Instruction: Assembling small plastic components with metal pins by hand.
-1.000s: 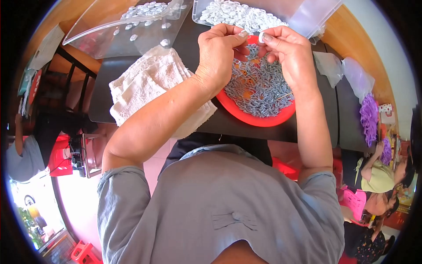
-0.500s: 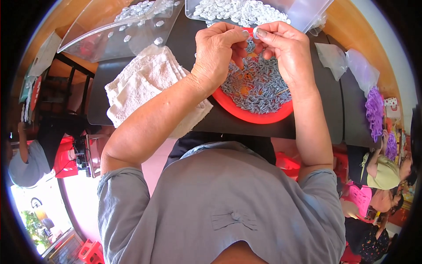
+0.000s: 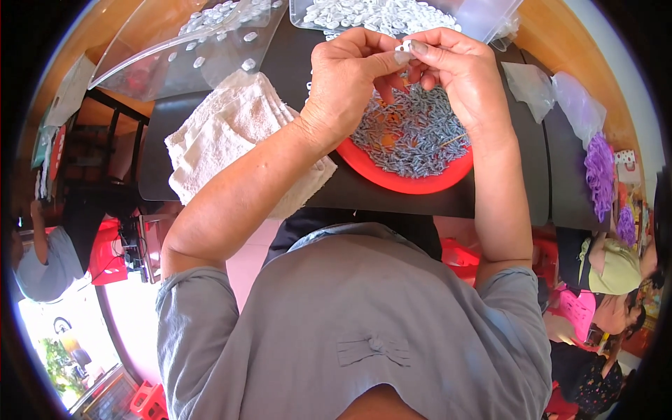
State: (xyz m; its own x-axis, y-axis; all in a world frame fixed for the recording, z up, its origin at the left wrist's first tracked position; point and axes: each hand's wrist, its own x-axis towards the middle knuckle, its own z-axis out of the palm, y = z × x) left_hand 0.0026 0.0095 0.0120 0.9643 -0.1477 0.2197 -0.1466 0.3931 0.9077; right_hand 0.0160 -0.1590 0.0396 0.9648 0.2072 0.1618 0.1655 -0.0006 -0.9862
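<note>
My left hand (image 3: 341, 87) and my right hand (image 3: 467, 77) meet above the far part of a red basin (image 3: 406, 183). Between their pinched thumbs and fingers is a small white plastic piece (image 3: 405, 47) with dark spots that look like holes. Both hands are closed on it, and the fingers partly cover it. Heaped in the basin are many small grey-blue, screw-like pieces (image 3: 413, 143), right under my hands. I cannot tell whether one of them is also between my fingertips.
A clear tub with white oval pieces (image 3: 378, 15) stands at the far edge. Left of it leans a clear plastic bin (image 3: 133, 66) with similar pieces. A folded cloth (image 3: 224, 133) lies by my left forearm. Clear bags (image 3: 532, 91) and purple strands (image 3: 598, 175) are at right; people sit beyond.
The white piece has turned, so its spotted side now shows, and my left thumb has come up against it. My hands have drawn slightly closer together.
</note>
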